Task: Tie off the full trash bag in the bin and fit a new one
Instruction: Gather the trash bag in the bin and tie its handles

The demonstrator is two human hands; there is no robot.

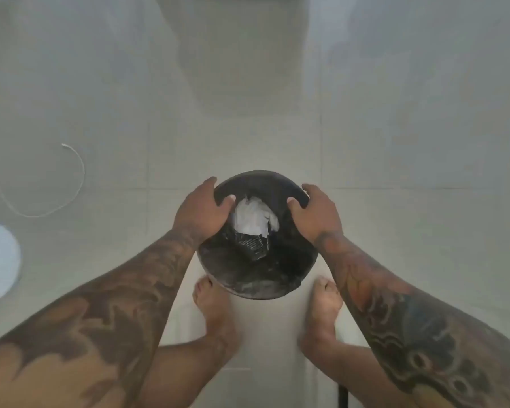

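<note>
Head view, looking straight down at a pale tiled floor [277, 142].

Bin [258, 260]: round, dark, standing on the floor directly ahead of 2 bare feet, left foot [211, 307] and right foot [324, 304]. Its near rim overlaps the toes in this view; contact cannot be told.

Trash bag [248, 184]: black, lining the bin, its edge folded over the rim. Inside it, between the fingers of both hands, lies crumpled white paper waste [253, 217], with a dark ribbed item [253, 245] just nearer the body from it. The bag mouth is open; no knot is visible.

Left hand [202, 213]: on the left side of the rim, fingers [211, 182] wrapped over the outside of the rim, thumb hooked inside over the bag edge. Fingers clenched on the trash bag at the rim.

Right hand [318, 214]: mirrored on the right side of the rim, fingers [308, 188] curled over the outer edge, thumb pressing inside. Also grasping the trash bag at the rim.

Both forearms are bare and tattooed.

Well to the left of the left fingers: a white cable [71, 198] looped on the floor, and beyond it, at the frame edge, a round white object [0, 260], type not resolvable. The frame is slightly blurred.
</note>
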